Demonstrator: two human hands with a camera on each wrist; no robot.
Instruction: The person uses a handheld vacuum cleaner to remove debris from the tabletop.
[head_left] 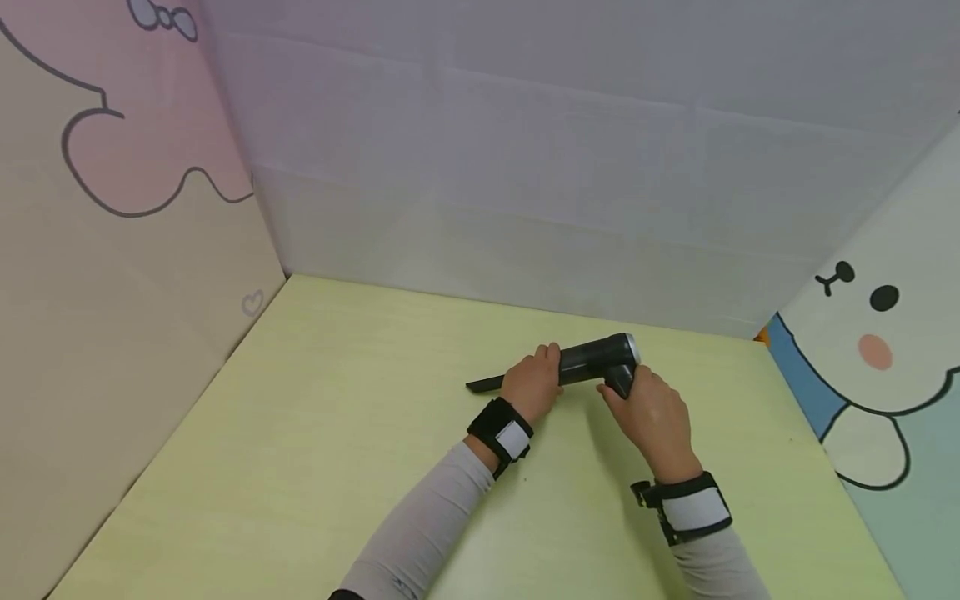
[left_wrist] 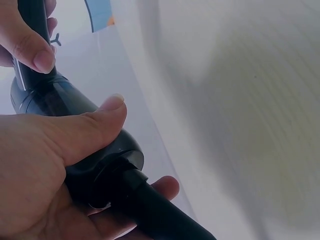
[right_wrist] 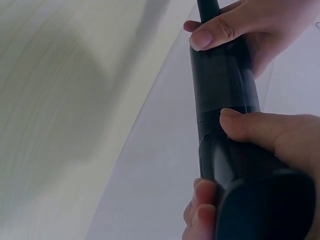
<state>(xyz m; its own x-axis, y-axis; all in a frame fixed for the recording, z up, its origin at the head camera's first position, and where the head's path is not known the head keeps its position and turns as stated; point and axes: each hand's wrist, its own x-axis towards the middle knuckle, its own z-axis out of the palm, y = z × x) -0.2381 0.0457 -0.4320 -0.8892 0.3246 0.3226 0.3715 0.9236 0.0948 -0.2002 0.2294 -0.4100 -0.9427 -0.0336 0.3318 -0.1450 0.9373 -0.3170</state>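
Observation:
A black handheld vacuum cleaner (head_left: 592,360) with a pale round rear end is held above the table, its narrow nozzle (head_left: 483,384) pointing left in the head view. My left hand (head_left: 532,383) grips the front of the body where the nozzle joins. In the left wrist view the thumb lies across the body and fingers curl beneath. My right hand (head_left: 656,421) holds the handle (head_left: 620,380) that angles down from the rear. The right wrist view shows the right thumb (right_wrist: 245,127) along one side of the handle and fingertips (right_wrist: 202,200) on the other.
The pale yellow tabletop (head_left: 315,433) lies below, with shadows of the arms on it. A white wall panel (head_left: 525,167) stands along the back edge. Printed panels rise at the left (head_left: 112,333) and right (head_left: 885,400).

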